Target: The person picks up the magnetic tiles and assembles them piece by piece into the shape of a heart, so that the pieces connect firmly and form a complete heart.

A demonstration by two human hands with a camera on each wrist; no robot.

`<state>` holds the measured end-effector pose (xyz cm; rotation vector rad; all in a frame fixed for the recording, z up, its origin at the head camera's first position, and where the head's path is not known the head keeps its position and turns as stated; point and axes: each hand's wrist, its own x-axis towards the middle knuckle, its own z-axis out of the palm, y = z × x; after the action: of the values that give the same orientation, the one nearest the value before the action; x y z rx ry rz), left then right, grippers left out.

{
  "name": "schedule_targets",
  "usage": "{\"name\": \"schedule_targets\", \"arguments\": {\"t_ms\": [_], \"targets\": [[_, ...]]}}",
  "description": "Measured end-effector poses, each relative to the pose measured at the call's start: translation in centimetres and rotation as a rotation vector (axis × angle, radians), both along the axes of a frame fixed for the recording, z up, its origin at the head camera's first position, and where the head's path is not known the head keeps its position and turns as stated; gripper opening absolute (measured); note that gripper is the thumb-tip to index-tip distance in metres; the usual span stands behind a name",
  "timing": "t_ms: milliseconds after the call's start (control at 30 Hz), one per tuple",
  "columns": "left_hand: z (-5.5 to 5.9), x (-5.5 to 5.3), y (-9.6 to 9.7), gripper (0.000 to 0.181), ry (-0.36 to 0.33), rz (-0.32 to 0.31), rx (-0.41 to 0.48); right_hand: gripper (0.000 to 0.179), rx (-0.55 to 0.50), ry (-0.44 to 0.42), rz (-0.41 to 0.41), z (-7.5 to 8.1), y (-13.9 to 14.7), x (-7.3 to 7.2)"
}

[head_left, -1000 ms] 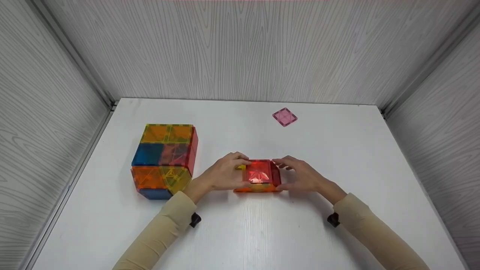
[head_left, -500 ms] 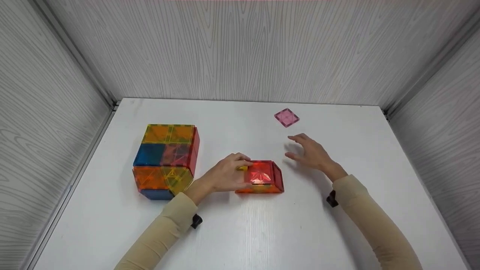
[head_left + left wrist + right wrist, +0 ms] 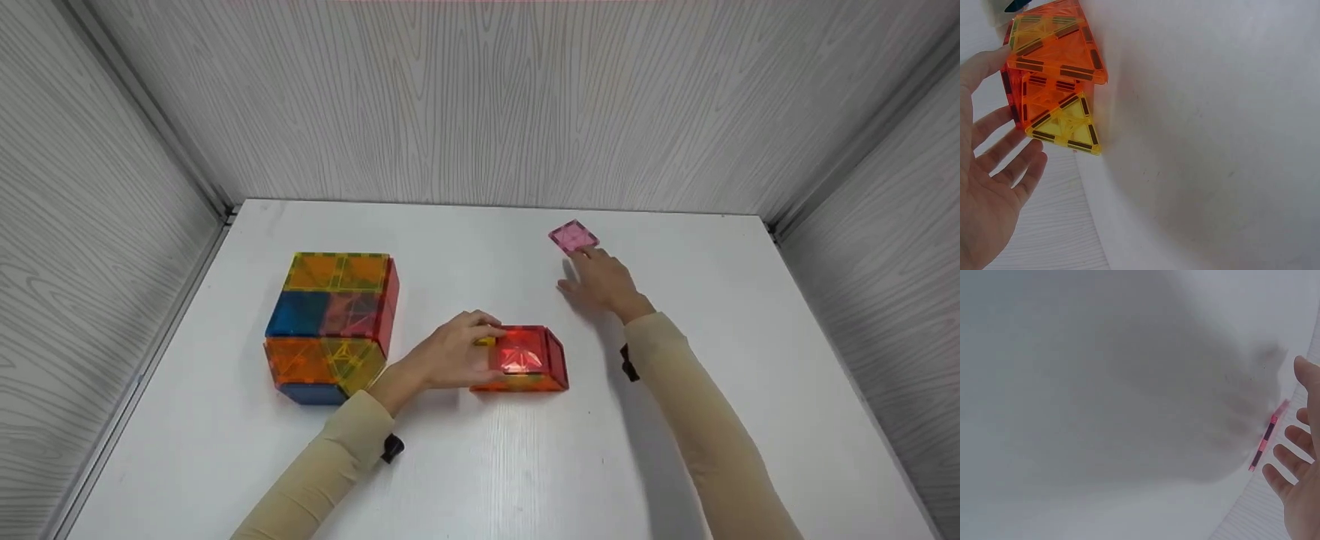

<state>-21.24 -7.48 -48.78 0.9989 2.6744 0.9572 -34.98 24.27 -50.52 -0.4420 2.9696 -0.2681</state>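
Note:
Mid-table in the head view stands a small red and orange magnetic-tile block (image 3: 521,352). My left hand (image 3: 454,356) holds its left side, thumb at the front edge and fingertips at the back edge. In the left wrist view, the block's open end has a yellow triangular tile (image 3: 1069,124) standing at its side, beside orange tiles. My right hand (image 3: 601,281) reaches over the far part of the table, fingers spread. Its fingertips overlap the near corner of a pink square tile (image 3: 571,234), which lies flat. In the right wrist view the tile (image 3: 1266,433) appears edge-on beyond the fingers.
A larger box of orange, blue, red and yellow magnetic tiles (image 3: 330,319) stands left of the left hand, close to its wrist. Pale wood-grain panels (image 3: 480,105) border the white table (image 3: 465,232) at the back and both sides.
My right hand has left the right side of the small block and moved away to the pink tile, fingers spreading. The left hand stays on the block.

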Motion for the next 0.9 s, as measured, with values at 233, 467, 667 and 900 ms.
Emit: {"name": "schedule_targets", "arguments": {"t_ms": [233,467,667,900], "targets": [[0.0,0.0,0.1,0.061,0.016,-0.013,0.006,0.074,-0.01,-0.083,-0.036,-0.6,0.1,0.1],[-0.2,-0.1,0.1,0.062,0.016,-0.001,0.009,0.068,0.01,-0.032,0.013,-0.9,1.6,1.1],[-0.2,0.0,0.1,0.063,0.004,0.005,0.005,0.066,-0.012,0.001,0.072,-0.9,3.2,2.7],[-0.1,0.1,0.2,0.063,-0.002,-0.006,0.005,0.053,-0.048,0.074,0.149,-1.0,4.7,5.4]]}}
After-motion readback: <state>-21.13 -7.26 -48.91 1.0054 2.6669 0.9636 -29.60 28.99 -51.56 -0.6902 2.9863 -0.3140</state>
